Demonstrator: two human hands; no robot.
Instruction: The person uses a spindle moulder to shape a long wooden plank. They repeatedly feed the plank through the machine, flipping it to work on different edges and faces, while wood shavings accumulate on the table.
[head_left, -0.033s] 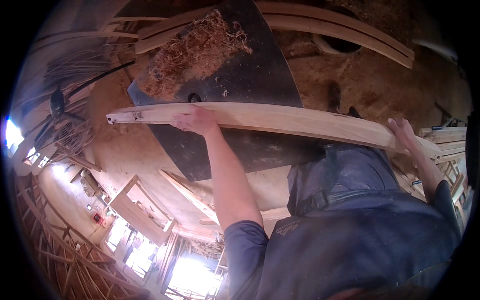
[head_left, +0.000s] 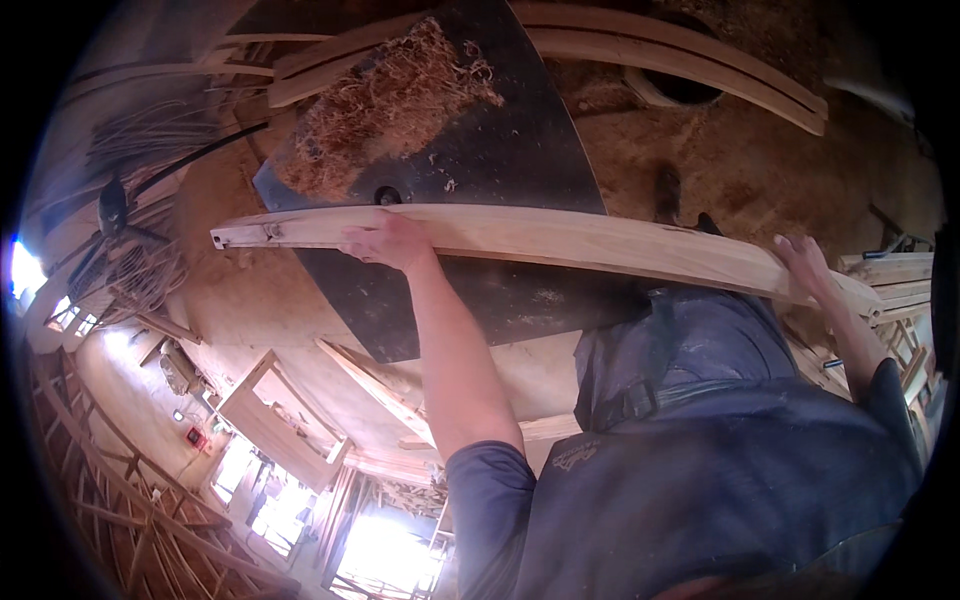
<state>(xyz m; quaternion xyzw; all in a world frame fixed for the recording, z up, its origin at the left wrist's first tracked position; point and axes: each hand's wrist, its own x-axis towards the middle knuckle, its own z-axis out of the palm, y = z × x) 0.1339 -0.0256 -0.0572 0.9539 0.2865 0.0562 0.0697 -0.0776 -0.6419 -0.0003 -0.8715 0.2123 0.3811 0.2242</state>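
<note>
A woodworking workshop: curly wood shavings (head_left: 390, 110) heaped on a dark surface (head_left: 525, 150), long grooved timbers (head_left: 680, 62) beyond the surface's right edge, stacked boards (head_left: 895, 270) farther right of it.

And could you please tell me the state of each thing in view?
Wooden beam: spanning the dark tabletop
Left grip: on the beam, left of its middle
Right grip: on the beam, near its right end
Wood shavings: loosely heaped
Dark tabletop: partly covered
Round fitting: motion unclear

Board (head_left: 590, 240) across table (head_left: 525, 160), shavings (head_left: 385, 115) beyond
</note>
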